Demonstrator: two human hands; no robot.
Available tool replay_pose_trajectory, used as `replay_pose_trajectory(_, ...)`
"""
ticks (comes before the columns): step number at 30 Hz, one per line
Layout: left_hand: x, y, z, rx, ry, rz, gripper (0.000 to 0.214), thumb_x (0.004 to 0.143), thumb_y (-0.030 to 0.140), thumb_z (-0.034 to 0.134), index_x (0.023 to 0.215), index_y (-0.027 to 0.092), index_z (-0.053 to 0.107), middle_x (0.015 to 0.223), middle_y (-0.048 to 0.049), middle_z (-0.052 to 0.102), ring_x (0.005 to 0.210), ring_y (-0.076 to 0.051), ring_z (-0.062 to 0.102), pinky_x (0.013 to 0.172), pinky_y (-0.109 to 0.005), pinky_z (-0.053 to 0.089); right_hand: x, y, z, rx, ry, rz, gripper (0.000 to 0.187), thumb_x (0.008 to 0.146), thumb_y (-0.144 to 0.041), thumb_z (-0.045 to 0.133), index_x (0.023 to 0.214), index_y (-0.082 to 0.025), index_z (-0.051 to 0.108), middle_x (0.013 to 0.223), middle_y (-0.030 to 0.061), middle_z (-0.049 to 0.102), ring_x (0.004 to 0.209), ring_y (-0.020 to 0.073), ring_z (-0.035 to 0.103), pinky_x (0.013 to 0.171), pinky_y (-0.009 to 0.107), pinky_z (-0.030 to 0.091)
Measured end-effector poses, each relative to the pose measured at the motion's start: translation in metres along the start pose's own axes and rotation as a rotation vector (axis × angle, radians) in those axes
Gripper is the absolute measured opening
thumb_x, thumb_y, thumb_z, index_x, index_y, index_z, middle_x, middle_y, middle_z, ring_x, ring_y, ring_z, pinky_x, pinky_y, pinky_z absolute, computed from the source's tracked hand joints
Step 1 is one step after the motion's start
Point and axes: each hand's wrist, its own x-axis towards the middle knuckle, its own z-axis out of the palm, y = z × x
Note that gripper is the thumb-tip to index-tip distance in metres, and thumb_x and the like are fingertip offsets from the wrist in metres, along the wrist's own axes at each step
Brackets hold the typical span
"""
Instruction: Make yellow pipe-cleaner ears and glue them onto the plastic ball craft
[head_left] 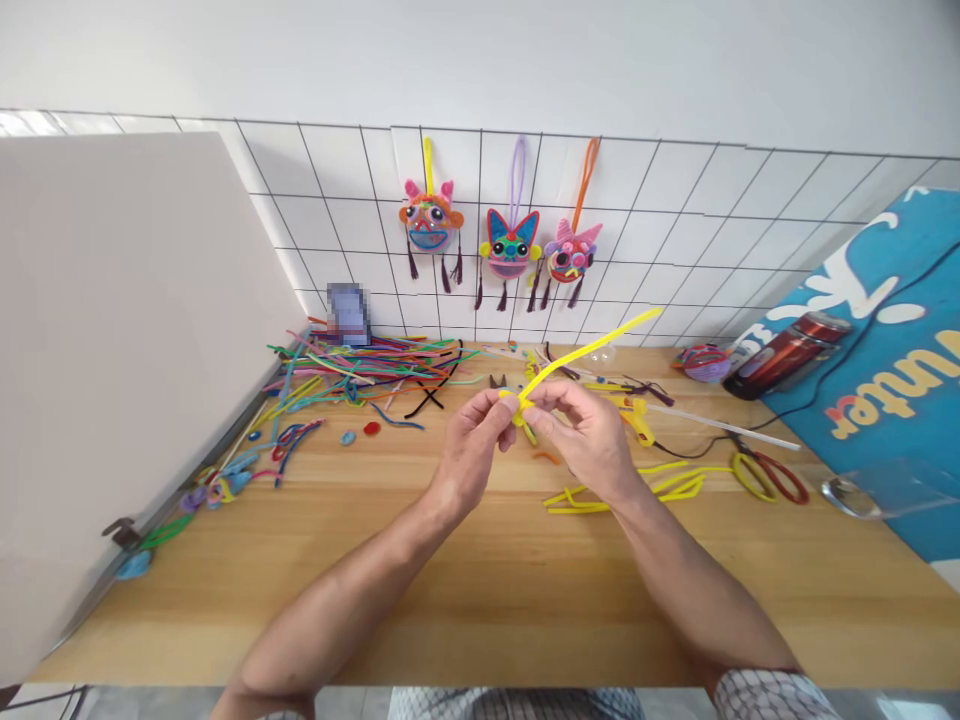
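Pinching a yellow pipe cleaner (592, 349) between the fingers of left hand (474, 440) and right hand (596, 440), above the tabletop (487, 600).

The left arm (360, 590) and right arm (690, 580) are slanting forward and inward. The left hand (474, 440) and right hand (592, 437) are facing each other, close together, each pinching between thumb and curved fingers. Both thumbs (543, 422) are pointing inward.

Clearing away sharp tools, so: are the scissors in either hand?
No, the scissors lie on the table, while the left hand and right hand hold a yellow stem.
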Motion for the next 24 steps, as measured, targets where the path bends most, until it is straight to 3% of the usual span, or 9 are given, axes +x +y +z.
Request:
replay_pose_trajectory(11, -0.003, 0.003, 0.001, 0.03, -0.024, -0.005, 0.055, 0.078, 0.068, 0.086, 0.072, 0.02, 0.059, 0.06, 0.0047, 0.052, 0.054, -0.009, 0.042, 0.055, -0.025, 0.036, 0.007, 0.004, -0.009, -0.013, -0.093, -0.021, 0.035, 0.088, -0.056, 0.088, 0.088, -0.024, 0.074, 0.083, 0.0009, 0.077, 0.078, 0.0186, 0.07, 0.075, 0.034, 0.058)
replay_pose_trajectory(24, -0.004, 0.01, -0.002, 0.077, -0.076, 0.019, 0.043, 0.085, 0.057, 0.082, 0.075, 0.02, 0.063, 0.063, 0.0026, 0.057, 0.059, -0.011, 0.046, 0.061, -0.026, 0.038, 0.008, 0.004, -0.009, 0.052, -0.09, 0.006, 0.035, 0.086, -0.055, 0.09, 0.088, -0.024, 0.075, 0.083, 0.0007, 0.078, 0.076, 0.0179, 0.072, 0.074, 0.034, 0.06)
